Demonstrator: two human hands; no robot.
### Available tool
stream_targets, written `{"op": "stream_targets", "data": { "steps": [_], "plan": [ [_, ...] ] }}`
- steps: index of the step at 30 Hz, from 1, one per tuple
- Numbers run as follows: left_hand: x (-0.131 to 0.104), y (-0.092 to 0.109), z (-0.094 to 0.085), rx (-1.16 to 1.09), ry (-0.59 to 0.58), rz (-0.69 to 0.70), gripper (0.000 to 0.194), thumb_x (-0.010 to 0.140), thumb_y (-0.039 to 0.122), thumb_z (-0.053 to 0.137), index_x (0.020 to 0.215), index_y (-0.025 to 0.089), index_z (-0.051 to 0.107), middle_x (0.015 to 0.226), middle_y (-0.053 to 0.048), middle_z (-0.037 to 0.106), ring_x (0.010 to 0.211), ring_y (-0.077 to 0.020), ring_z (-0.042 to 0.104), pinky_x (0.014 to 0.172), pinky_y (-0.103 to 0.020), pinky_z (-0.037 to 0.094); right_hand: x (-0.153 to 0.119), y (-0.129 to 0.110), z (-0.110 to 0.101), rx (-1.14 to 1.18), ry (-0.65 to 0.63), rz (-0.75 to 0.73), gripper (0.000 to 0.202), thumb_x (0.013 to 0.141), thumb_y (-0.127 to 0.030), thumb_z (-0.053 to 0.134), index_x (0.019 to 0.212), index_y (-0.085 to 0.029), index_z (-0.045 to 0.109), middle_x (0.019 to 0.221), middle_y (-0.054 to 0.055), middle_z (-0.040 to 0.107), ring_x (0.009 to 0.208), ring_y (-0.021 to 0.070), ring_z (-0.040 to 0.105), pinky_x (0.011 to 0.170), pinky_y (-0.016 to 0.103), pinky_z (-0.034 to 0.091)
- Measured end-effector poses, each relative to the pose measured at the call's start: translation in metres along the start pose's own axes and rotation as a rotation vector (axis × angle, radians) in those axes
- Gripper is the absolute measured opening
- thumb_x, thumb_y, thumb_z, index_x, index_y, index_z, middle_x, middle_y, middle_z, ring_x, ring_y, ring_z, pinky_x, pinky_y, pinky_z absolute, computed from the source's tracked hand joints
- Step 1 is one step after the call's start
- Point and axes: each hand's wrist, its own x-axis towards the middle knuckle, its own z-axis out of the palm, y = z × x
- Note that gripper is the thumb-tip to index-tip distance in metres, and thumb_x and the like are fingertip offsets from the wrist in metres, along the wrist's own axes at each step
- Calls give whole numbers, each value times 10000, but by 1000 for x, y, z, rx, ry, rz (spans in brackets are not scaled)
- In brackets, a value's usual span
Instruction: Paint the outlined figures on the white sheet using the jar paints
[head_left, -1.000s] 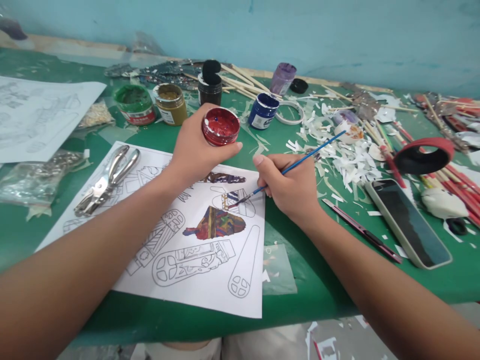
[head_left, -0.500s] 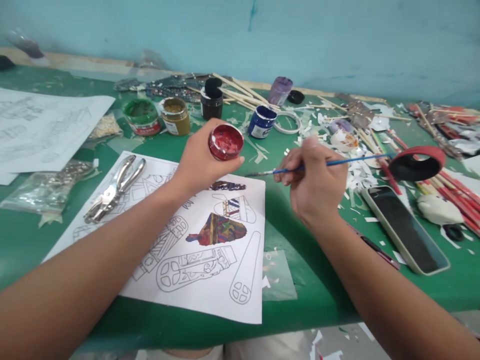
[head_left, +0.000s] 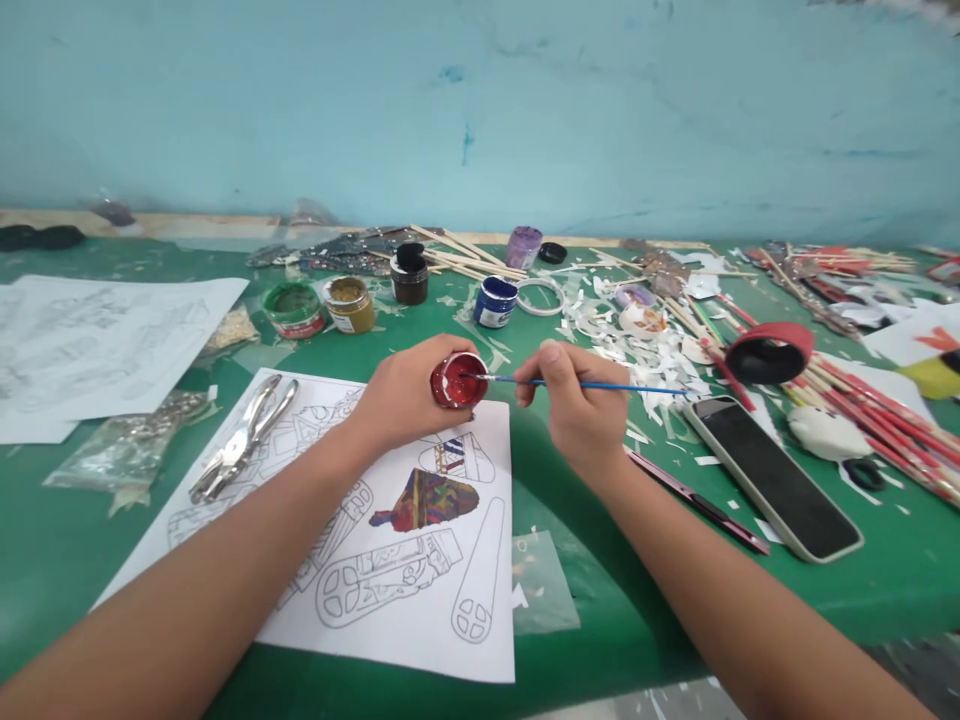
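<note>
My left hand (head_left: pixel 409 390) is wrapped round a small jar of red paint (head_left: pixel 459 381), tilted so its mouth faces right. Pinched in my right hand (head_left: pixel 577 400) is a thin blue paintbrush (head_left: pixel 637 388), its tip inside the mouth of the red jar. Below both hands lies a white sheet (head_left: pixel 405 640) printed with line drawings. One shape on it, a painted piece (head_left: pixel 427 500), is coloured in red, yellow, blue and green; another is partly striped. A metal hole punch (head_left: pixel 244 440) rests on the sheet's left side.
Behind stand open jars of green paint (head_left: pixel 293 310), ochre paint (head_left: pixel 348 304), dark paint (head_left: pixel 409 275) and blue paint (head_left: pixel 496 302). To the right are a phone (head_left: pixel 776 480), a pink cutter (head_left: pixel 697 500), a tape roll (head_left: pixel 769 353) and paper scraps (head_left: pixel 600 335). A plastic bag (head_left: pixel 131 445) lies left.
The brush has moved left from beside the red jar, and its tip is now in the jar's mouth. The jar has tilted toward the brush. The head view has tipped upward.
</note>
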Motion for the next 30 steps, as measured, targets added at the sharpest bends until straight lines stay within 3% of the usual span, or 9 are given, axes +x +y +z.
{"op": "stream_targets", "data": {
  "steps": [4,11,18,23,30],
  "plan": [
    [0,4,-1,-1,6,-8,446,672,336,732,1089,250,601,1086,-14,703,966,-233,673,822,-348,513,0,1,2,35,-17,45,450,912,-496,595,584,-195,664,466,-23,587,412,88,543,436,230,445],
    [-1,3,0,9,21,-6,468,672,300,750,1111,242,601,1098,-6,698,986,-218,671,810,-318,501,2,7,2,230,91,183,450,840,-558,671,569,-199,648,473,-32,561,398,94,550,391,229,441],
    [-2,3,-1,35,47,34,461,669,281,756,1104,246,609,1078,8,708,961,-201,684,789,-293,505,2,8,1,272,62,154,399,862,-491,675,594,-196,663,503,-37,573,410,82,558,404,217,459],
    [-4,12,0,186,79,78,455,660,241,725,1102,234,619,1072,6,722,937,-206,702,707,-288,496,0,4,1,282,33,144,346,854,-454,700,626,-194,701,490,-29,612,418,96,597,407,210,476],
    [-6,18,3,315,132,170,386,692,228,688,1073,230,628,1047,12,737,885,-180,718,581,-268,456,2,3,1,329,164,216,450,765,-595,731,576,-196,647,438,-29,588,373,111,578,371,218,467]
  ]
}}
